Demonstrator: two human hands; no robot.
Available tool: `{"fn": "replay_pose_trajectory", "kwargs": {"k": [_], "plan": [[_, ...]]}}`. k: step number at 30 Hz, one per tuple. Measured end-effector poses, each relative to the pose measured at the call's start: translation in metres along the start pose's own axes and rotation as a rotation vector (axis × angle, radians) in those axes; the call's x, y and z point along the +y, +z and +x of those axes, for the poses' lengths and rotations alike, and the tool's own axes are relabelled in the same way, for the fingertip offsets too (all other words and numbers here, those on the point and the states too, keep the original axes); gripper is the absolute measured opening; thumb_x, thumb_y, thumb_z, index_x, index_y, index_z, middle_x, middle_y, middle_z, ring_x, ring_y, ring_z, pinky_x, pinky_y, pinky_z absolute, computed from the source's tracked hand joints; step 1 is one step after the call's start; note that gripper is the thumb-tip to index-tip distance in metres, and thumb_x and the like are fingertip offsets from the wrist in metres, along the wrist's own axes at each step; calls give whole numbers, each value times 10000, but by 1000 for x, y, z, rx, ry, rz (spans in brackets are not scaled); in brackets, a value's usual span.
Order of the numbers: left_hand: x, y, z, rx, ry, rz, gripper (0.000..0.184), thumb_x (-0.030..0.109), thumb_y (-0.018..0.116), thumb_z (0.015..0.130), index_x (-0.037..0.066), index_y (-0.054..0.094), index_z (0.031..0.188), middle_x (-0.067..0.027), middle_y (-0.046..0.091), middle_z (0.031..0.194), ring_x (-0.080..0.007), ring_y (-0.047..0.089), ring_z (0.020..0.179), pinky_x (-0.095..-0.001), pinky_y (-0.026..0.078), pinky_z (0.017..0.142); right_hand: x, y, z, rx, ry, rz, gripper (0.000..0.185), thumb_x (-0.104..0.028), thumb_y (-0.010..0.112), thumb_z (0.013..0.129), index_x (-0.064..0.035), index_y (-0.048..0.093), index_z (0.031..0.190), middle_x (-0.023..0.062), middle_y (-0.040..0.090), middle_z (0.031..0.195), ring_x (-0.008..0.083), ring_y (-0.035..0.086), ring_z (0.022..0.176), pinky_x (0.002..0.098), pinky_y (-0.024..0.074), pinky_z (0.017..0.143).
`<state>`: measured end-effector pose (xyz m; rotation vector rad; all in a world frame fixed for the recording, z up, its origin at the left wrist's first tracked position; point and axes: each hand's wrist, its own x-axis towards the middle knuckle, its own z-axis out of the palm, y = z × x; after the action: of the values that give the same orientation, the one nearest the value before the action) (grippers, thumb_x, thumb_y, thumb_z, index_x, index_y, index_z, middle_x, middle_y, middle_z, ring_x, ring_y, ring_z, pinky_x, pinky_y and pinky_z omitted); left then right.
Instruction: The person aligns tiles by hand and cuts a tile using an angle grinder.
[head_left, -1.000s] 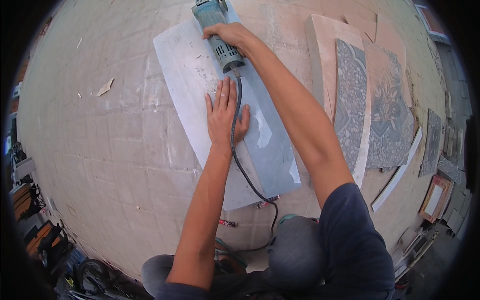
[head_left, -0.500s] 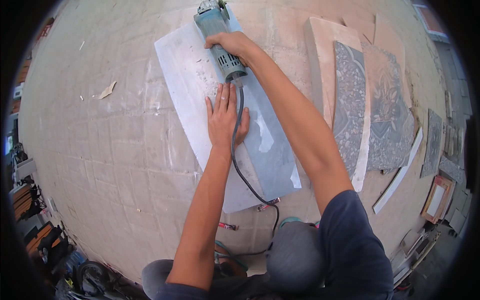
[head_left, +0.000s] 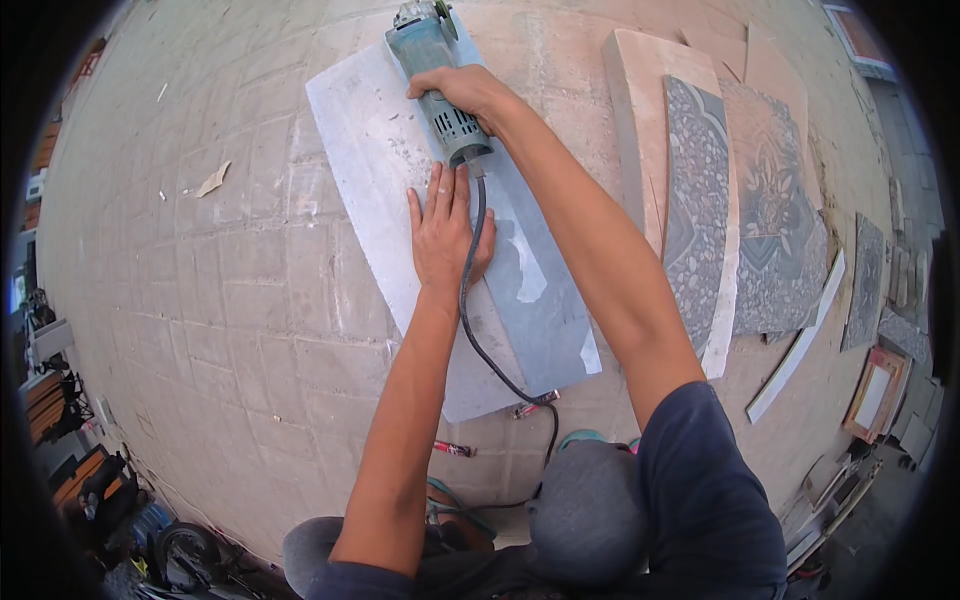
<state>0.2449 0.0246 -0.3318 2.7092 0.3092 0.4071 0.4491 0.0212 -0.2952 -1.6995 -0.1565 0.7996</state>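
Note:
My right hand (head_left: 458, 92) is wrapped round the body of a blue-green angle grinder (head_left: 425, 50), whose disc end points away from me. The grinder lies over the far end of a pale tile (head_left: 365, 150). Flat on that tile, with fingers spread, rests my left hand (head_left: 446, 238), its fingertips close to the grinder's rear end. A grey tile strip (head_left: 545, 320) lies along the right side of the pale one. The black power cord (head_left: 480, 350) runs from the grinder past my left hand toward my feet.
Patterned tile pieces (head_left: 697, 200) and a thick slab (head_left: 630, 120) lie at the right, beside a thin white strip (head_left: 795, 345). Small red packets (head_left: 455, 449) sit near my feet. A motorcycle (head_left: 185, 555) stands at the lower left; a cardboard scrap (head_left: 213, 180) lies on the paving.
The whole view has shifted very slightly. Both hands, the grinder and the tiles keep the same positions relative to each other.

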Motion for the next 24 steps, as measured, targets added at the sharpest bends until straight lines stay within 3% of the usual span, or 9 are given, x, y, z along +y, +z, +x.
{"fn": "replay_pose_trajectory", "kwargs": {"k": [3, 5, 6, 12, 17, 22, 24], "plan": [[-1, 1, 0, -1, 5, 3, 620, 236, 601, 853, -48, 456, 1385, -198, 436, 1469, -331, 347, 1420, -558, 224, 1156, -1, 2, -1, 3, 18, 10, 622, -278, 807, 555, 141, 664, 991, 219, 658, 1052, 289, 641, 893, 320, 508, 779], [-1, 1, -2, 0, 8, 2, 619, 236, 602, 852, -52, 459, 1381, -201, 436, 1468, -332, 344, 1421, -558, 223, 1156, -4, 2, -10, -24, 9, 5, 569, -288, 789, 608, 126, 643, 969, 180, 639, 926, 245, 617, 735, 331, 494, 639], [0, 1, -1, -18, -5, 5, 620, 236, 604, 850, -54, 460, 1380, -195, 428, 1477, -328, 339, 1424, -557, 222, 1157, -9, -1, -16, -46, -9, -2, 521, -299, 772, 661, 112, 623, 946, 141, 619, 799, 201, 593, 577, 341, 479, 499], [3, -3, -2, 12, -13, -11, 662, 250, 595, 857, -6, 408, 1438, -140, 363, 1539, -293, 314, 1441, -542, 207, 1174, -48, -12, -28, -113, -46, 134, 388, -257, 729, 731, 52, 618, 937, 118, 637, 805, 175, 615, 584, 320, 522, 503], [-2, -7, -6, 74, -50, -53, 685, 302, 570, 880, 65, 358, 1487, -101, 313, 1573, -262, 286, 1455, -531, 195, 1186, -110, -59, -116, -94, -40, 166, 387, -254, 683, 763, 65, 588, 961, 139, 654, 793, 189, 651, 577, 305, 575, 521], [-1, -3, -9, 6, -44, -16, 607, 328, 560, 909, 194, 404, 1479, -103, 291, 1583, -271, 237, 1474, -553, 170, 1190, -104, -114, -201, 7, -39, 179, 369, -254, 680, 759, 52, 596, 948, 131, 639, 764, 199, 636, 575, 311, 548, 516], [-2, -2, -7, -11, -24, 25, 591, 329, 560, 910, 200, 419, 1469, -109, 304, 1575, -270, 239, 1473, -561, 171, 1187, -98, -124, -227, 26, -28, 221, 369, -254, 681, 758, 53, 595, 943, 130, 639, 760, 200, 638, 574, 313, 551, 515]]}}
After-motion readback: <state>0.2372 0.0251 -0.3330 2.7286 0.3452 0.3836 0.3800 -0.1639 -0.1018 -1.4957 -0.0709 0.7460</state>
